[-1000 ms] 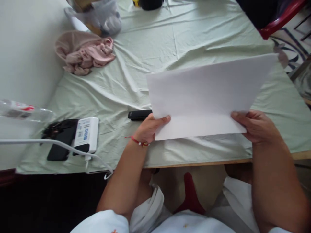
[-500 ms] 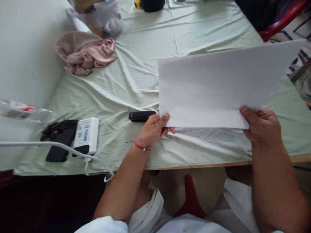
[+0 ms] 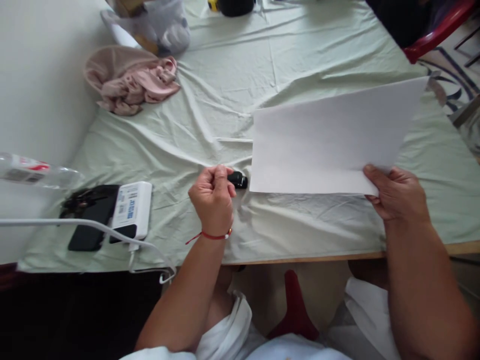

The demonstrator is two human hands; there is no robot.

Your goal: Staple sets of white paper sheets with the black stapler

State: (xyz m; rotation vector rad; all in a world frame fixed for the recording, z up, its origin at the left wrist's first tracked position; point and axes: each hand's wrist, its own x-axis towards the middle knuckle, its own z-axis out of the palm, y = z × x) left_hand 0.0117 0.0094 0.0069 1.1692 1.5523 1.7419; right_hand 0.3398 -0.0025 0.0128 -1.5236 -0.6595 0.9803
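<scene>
White paper [image 3: 322, 142] is gripped at its lower right corner by my right hand [image 3: 401, 192], thumb on top and fingers beneath. Whether it is one sheet or a stack I cannot tell. My left hand [image 3: 213, 195] is closed around a black stapler [image 3: 240, 180]. Only the stapler's right end shows past my fingers; the rest is hidden in the hand. That end points at the paper's lower left corner, a small gap away from it.
A pale green cloth [image 3: 225, 95] covers the table. On the left are a white power bank [image 3: 133, 210] with a cable, a black phone [image 3: 88, 232], keys [image 3: 80, 202] and a plastic bottle [image 3: 37, 172]. Farther back lie a pink cloth [image 3: 131, 82] and a plastic bag [image 3: 165, 27].
My left hand has let go of the paper's left corner, moved left and closed on the stapler. The paper, in my right hand, has shifted slightly and tilted lower.
</scene>
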